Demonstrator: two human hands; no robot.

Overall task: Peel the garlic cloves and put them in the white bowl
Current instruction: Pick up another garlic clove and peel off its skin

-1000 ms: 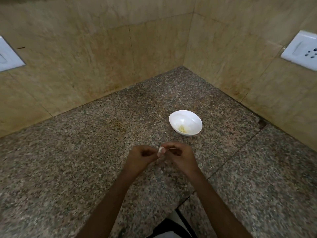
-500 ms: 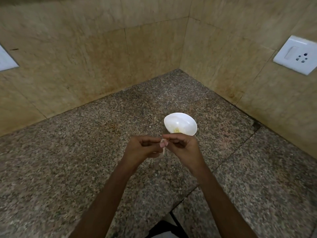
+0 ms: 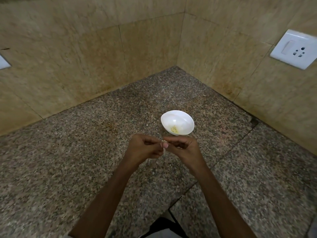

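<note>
**Peeling a clove just short of the bowl**

At the bottom edge of the frame a bit of dark clothing shows between two bare forearms that rise toward the middle of the picture. There the left hand and the right hand meet fingertip to fingertip above the speckled stone counter. Both have their fingers curled in, and between them they pinch a small garlic clove. Only a pale tip of it shows, so how much skin is on it cannot be told. A thin pale strip of skin hangs down from the pinch point, which suggests the peeling step is under way rather than done.

Just beyond the hands, slightly right of centre, the white bowl stands on the counter, its near rim partly hidden by the right hand's knuckles. A small heap of yellowish peeled garlic lies at its bottom, so part of the task seems finished.

The next move likely calls for pulling the loose strip clear with one hand while the other keeps the clove steady. Then comes a short reach forward to drop the bare clove in the bowl, with the skin kept out.

Farther back, tan wall tiles meet in a corner, and a white socket sits at the upper right.
</note>
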